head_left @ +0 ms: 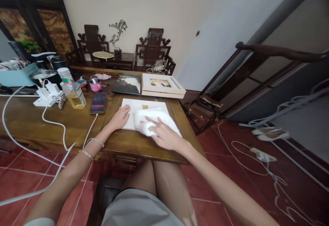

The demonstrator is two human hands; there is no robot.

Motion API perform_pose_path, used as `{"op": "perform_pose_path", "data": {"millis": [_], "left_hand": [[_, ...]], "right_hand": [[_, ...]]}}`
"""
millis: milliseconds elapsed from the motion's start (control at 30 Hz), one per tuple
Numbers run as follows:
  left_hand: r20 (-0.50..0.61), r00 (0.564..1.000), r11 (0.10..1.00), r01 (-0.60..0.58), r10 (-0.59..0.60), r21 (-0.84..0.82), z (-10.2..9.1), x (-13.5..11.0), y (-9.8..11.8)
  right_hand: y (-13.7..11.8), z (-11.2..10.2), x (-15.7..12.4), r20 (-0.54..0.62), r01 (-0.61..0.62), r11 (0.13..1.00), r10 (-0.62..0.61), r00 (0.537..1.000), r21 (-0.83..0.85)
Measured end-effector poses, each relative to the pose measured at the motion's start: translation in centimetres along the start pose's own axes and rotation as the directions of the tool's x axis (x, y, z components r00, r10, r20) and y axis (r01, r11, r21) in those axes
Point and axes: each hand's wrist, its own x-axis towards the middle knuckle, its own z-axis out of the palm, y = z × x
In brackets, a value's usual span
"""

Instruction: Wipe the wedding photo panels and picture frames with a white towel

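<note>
A flat white board or box lid (130, 105) lies on the wooden desk in front of me, with a small gold label (145, 107) near its middle. My left hand (120, 117) rests on its left edge, fingers stretched out and lying flat. Over the right part of the board is a bunched, fluffy white towel (168, 119). My right hand (166, 134) grips and presses this towel from above, index finger extended along it. The towel hides much of the board's right and front side.
Behind the board are a dark picture panel (127, 84) and a cream framed box (163, 86). To the left sit a charging phone (98, 103), a pink cup (95, 85), a bottle of yellow liquid (73, 94) and a power strip (42, 101). A wooden chair (246, 68) stands right.
</note>
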Motion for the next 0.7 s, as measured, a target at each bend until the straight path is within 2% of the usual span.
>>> {"op": "perform_pose_path", "data": {"millis": [167,267,333,433,567,633,700], "left_hand": [[0.007,1.000,1.000,0.008,-0.008,0.011,0.0,0.0,-0.1],[0.016,1.000,1.000,0.014,-0.014,0.015,-0.1,0.1,-0.2],[0.013,1.000,1.000,0.012,-0.012,0.011,0.0,0.1,-0.3],[0.008,1.000,1.000,0.010,-0.010,0.008,0.0,0.1,-0.2],[0.016,1.000,1.000,0.006,-0.007,0.014,0.0,0.1,-0.1],[0.020,1.000,1.000,0.006,-0.006,0.018,0.0,0.1,-0.1],[0.019,1.000,1.000,0.007,-0.008,0.022,0.0,0.1,-0.1]], "right_hand": [[3.3,-0.8,5.6,-0.031,-0.212,0.975,0.211,0.977,-0.070],[3.6,-1.1,8.6,-0.055,-0.273,0.958,0.269,0.962,-0.087],[2.8,-1.0,9.3,-0.057,-0.266,0.959,0.262,0.963,-0.093],[0.6,-0.5,7.7,-0.020,-0.168,0.980,0.166,0.986,-0.107],[-3.0,-0.4,3.0,0.066,-0.002,0.996,0.008,0.998,-0.087],[-4.1,-0.7,1.3,0.109,0.032,0.996,-0.022,0.994,-0.085],[-4.2,-1.0,0.9,0.123,0.031,0.995,-0.019,0.992,-0.097]]}}
